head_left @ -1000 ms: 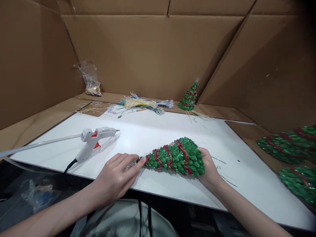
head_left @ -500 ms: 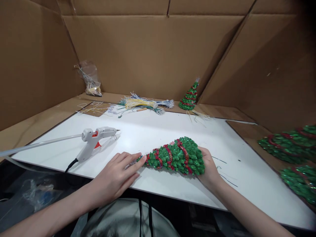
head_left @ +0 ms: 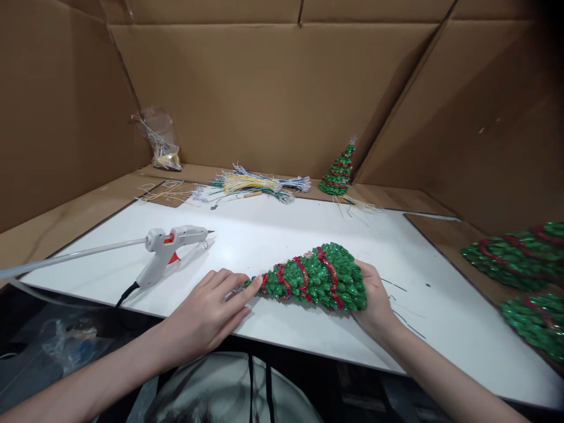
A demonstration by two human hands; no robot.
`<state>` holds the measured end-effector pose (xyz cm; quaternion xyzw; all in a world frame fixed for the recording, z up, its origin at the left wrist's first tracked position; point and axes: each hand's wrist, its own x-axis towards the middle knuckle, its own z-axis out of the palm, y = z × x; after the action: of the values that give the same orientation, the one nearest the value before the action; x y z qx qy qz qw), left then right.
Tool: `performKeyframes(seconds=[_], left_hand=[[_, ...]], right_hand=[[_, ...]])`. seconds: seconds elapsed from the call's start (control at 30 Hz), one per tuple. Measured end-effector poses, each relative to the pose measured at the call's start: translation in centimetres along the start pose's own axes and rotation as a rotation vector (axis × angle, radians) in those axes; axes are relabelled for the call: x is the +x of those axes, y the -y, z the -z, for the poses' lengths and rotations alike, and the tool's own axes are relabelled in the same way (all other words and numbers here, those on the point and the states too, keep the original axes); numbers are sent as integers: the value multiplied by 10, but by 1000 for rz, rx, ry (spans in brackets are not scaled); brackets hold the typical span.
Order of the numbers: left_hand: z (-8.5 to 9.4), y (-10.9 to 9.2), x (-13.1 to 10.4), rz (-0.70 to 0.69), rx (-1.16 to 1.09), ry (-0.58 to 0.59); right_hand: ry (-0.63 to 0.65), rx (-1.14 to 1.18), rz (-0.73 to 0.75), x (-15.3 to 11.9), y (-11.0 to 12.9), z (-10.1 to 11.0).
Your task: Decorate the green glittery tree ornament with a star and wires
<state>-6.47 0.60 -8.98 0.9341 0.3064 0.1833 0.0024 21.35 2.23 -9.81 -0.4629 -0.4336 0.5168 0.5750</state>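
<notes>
A green glittery cone-shaped tree [head_left: 308, 281] wound with red trim lies on its side above the front part of the white board [head_left: 282, 226], its tip pointing left. My left hand [head_left: 215, 305] holds the narrow tip between its fingers. At the wide base, my right hand [head_left: 374, 296] grips the tree, with its fingers mostly hidden behind and inside the base. A white glue gun [head_left: 165, 252] with a red trigger stands to the left of my left hand, its nozzle facing right.
Bundled coloured wires [head_left: 259, 183] lie at the back, beside a small upright tree [head_left: 339, 173]. A plastic bag [head_left: 164, 144] leans at the back left. More green trees [head_left: 515, 258] are at the right edge. Cardboard walls surround the board.
The camera view has shifted very slightly. Both hands keep their hold on the tree, which has barely moved.
</notes>
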Motion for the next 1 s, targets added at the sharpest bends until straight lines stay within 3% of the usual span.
performKeyframes(seconds=[0.63, 1.0], left_hand=[[-6, 2, -2, -17, 4, -32], [-5, 2, -2, -10, 2, -11]], right_hand=[[5, -65, 85, 3, 2, -1], [2, -55, 52, 3, 1, -1]])
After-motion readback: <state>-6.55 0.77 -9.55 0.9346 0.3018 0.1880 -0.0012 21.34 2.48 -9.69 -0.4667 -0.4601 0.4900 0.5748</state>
